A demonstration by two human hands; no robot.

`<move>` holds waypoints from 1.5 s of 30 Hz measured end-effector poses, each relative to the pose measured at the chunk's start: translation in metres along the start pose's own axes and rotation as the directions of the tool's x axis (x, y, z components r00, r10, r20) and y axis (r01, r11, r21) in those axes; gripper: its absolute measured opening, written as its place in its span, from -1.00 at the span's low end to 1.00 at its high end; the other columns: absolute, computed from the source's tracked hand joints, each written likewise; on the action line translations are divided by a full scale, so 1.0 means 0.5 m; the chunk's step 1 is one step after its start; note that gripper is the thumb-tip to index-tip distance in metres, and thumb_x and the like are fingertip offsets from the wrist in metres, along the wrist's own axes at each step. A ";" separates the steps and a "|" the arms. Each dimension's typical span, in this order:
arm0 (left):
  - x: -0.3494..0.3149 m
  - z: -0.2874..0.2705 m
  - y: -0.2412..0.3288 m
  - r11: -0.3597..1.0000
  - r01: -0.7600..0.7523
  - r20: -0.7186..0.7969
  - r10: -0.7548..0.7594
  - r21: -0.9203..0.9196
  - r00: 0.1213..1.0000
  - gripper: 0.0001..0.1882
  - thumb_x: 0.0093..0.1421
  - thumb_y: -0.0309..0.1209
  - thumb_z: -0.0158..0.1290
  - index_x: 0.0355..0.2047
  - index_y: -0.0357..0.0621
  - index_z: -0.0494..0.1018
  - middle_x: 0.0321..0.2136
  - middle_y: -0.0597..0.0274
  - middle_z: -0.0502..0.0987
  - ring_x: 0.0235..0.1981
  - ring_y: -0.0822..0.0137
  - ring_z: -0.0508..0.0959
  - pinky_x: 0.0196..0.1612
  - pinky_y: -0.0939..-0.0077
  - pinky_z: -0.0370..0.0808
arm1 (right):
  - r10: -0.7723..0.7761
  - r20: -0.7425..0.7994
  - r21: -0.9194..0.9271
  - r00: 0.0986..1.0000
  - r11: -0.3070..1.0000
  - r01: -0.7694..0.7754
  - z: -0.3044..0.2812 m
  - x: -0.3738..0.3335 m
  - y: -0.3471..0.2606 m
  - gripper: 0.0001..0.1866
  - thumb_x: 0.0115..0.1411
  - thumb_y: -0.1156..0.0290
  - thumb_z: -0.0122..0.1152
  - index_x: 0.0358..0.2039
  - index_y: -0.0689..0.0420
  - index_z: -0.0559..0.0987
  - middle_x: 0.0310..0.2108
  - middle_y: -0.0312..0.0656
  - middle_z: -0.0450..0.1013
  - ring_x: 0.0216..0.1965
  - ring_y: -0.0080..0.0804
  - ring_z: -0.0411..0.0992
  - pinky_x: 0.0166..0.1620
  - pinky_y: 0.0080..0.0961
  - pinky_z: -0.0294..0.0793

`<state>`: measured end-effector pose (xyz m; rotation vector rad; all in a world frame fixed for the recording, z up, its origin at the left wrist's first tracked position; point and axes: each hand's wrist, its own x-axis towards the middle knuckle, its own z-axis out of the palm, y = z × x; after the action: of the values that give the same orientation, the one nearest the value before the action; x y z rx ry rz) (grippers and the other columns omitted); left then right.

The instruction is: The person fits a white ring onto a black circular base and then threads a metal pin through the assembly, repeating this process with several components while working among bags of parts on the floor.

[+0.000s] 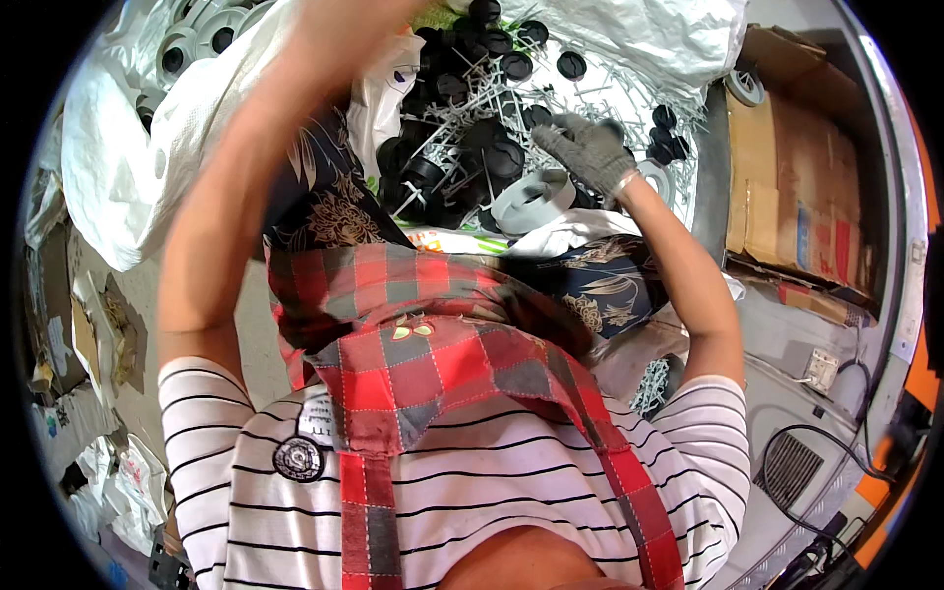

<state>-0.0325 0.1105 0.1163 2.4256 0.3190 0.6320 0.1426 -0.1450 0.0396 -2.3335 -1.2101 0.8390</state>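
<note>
At the heap of black caps (pixel 504 157) and white pins (pixel 462 128), the gloved right hand (pixel 587 152) is half-curled by a grey ring (pixel 534 202), grip unclear; left hand (pixel 359 31) is blurry, can't tell. Shirt (pixel 492 497) has small lettering (pixel 321 417) above a round badge (pixel 298 457).

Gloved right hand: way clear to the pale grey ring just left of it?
Looks like yes: the gloved right hand is right beside the pale grey ring, with nothing visible between them.
</note>
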 end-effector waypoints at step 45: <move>-0.056 0.318 -0.012 -0.395 0.513 0.646 -0.505 -0.762 0.572 -0.74 0.20 -0.37 -0.05 -0.21 -0.35 0.35 -0.34 0.15 0.48 -0.33 0.34 0.51 -0.19 0.38 0.48 | -0.195 -0.214 -0.141 0.957 0.976 0.167 0.007 0.141 0.042 -0.58 -0.08 0.16 0.32 -0.27 0.17 0.57 -0.23 -0.01 0.47 -0.08 -0.19 0.40 -0.03 -0.39 0.36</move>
<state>0.0242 0.0262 -0.0095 0.4903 0.6652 0.1491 0.1849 -0.0982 0.0013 -2.2924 -1.3808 0.4341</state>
